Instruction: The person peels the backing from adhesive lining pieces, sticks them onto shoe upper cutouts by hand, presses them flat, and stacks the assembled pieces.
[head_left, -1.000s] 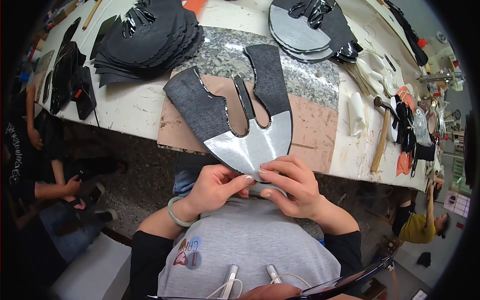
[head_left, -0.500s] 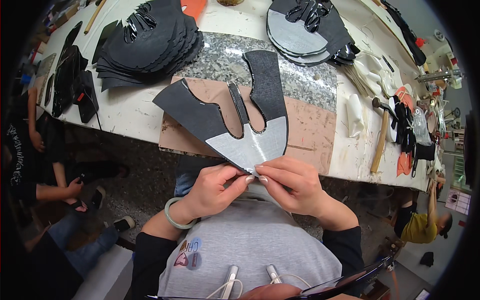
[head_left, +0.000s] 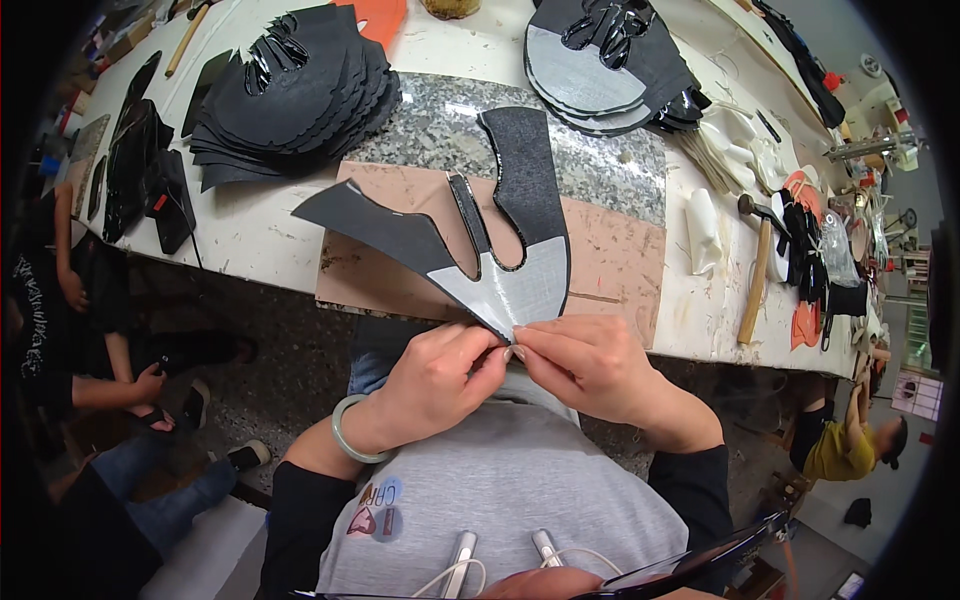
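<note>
A flat black shoe upper (head_left: pixel 535 195) spreads out before me, forked into two wings with a narrow strip between them. Its near end carries a pale grey backing (head_left: pixel 510 290) that tapers to a tip. My left hand (head_left: pixel 440 375) pinches the left edge near that tip between thumb and fingers. Close against it, my right hand (head_left: pixel 590 362) grips the tip itself, fingertips pressed together. The left wing looks tilted up off the pinkish board (head_left: pixel 610 260) below. The held edge is mostly hidden by my fingers.
A speckled stone slab (head_left: pixel 450 115) lies behind the board. Stacks of black pieces (head_left: pixel 290 120) and grey-backed pieces (head_left: pixel 575 75) sit at the back. A wooden-handled hammer (head_left: pixel 758 270) rests on the right, near a white roll (head_left: pixel 703 232). Other people sit at left and right.
The left wing of the upper has lifted and folded, so it looks narrower. My left hand has turned slightly inward at the tip; my right hand keeps its pinch.
</note>
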